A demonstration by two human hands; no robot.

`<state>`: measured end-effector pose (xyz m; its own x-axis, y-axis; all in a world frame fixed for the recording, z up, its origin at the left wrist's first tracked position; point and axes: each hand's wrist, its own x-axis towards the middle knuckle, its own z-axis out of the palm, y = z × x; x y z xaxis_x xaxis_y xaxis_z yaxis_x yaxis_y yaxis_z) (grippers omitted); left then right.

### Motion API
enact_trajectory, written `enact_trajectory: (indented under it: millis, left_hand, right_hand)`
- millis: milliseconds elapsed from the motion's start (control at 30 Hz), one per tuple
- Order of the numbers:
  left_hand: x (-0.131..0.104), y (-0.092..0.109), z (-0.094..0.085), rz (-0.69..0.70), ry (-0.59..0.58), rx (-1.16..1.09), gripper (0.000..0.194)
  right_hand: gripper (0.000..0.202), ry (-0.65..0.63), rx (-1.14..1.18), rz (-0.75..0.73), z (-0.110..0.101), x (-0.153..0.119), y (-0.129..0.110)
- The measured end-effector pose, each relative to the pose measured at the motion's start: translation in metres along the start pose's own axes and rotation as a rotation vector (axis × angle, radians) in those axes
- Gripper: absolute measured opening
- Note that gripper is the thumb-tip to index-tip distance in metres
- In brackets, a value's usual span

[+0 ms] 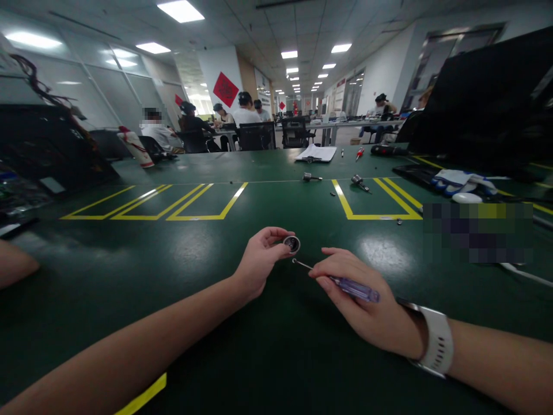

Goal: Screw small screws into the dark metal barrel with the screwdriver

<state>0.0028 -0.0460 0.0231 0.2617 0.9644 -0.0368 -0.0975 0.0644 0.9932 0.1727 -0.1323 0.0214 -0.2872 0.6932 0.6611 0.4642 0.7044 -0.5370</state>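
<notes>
My left hand [263,259] grips a small round metal part [292,244] between thumb and fingers, its hollow face turned toward me. In my right hand [363,300] is a screwdriver [356,289] with a clear purple handle, its thin shaft pointing left. A tiny light-coloured piece [294,261] shows at the screwdriver's tip; whether it is a separate ring or ball I cannot tell. The tip is just below the round part and apart from it. Both hands are above the green table [207,323].
Two metal parts with shafts [311,177] [359,183] lie beyond my hands, with a clipboard [316,153], a red screwdriver [360,153] and a power tool [389,150] farther back. Gloves [464,181] lie right. Another person's arm [15,264] enters at left. Yellow tape [384,217] marks the table.
</notes>
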Motion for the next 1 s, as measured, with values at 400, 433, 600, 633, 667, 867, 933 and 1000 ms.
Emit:
enact_trajectory:
  millis: [400, 433, 600, 633, 667, 867, 933, 1000]
  left_hand:
    - [-0.004, 0.002, 0.003, 0.066, -0.045, 0.062, 0.023]
    - [-0.005, 0.002, 0.004, 0.069, -0.047, 0.056, 0.022]
    - [-0.008, 0.004, 0.006, 0.092, -0.045, 0.063, 0.020]
    - [-0.008, 0.004, 0.007, 0.096, -0.040, 0.071, 0.019]
    - [-0.008, 0.004, 0.007, 0.101, -0.033, 0.079, 0.019]
    - [-0.007, 0.004, 0.009, 0.134, 0.007, 0.109, 0.013]
    - [-0.007, 0.004, 0.010, 0.130, 0.018, 0.117, 0.013]
    - [-0.006, 0.004, 0.009, 0.125, 0.029, 0.118, 0.013]
  right_hand:
    - [0.027, 0.011, -0.099, -0.025, 0.002, 0.005, 0.007]
    - [0.028, 0.009, -0.106, -0.024, 0.002, 0.005, 0.007]
    - [0.027, -0.009, -0.133, -0.035, 0.002, 0.004, 0.007]
    - [0.027, -0.009, -0.138, -0.039, 0.002, 0.004, 0.007]
    - [0.026, -0.008, -0.142, -0.043, 0.002, 0.004, 0.007]
    - [0.027, -0.012, -0.159, -0.069, 0.002, 0.005, 0.005]
    - [0.025, -0.013, -0.171, -0.072, 0.001, 0.005, 0.004]
    - [0.023, -0.017, -0.184, -0.068, 0.001, 0.005, 0.003]
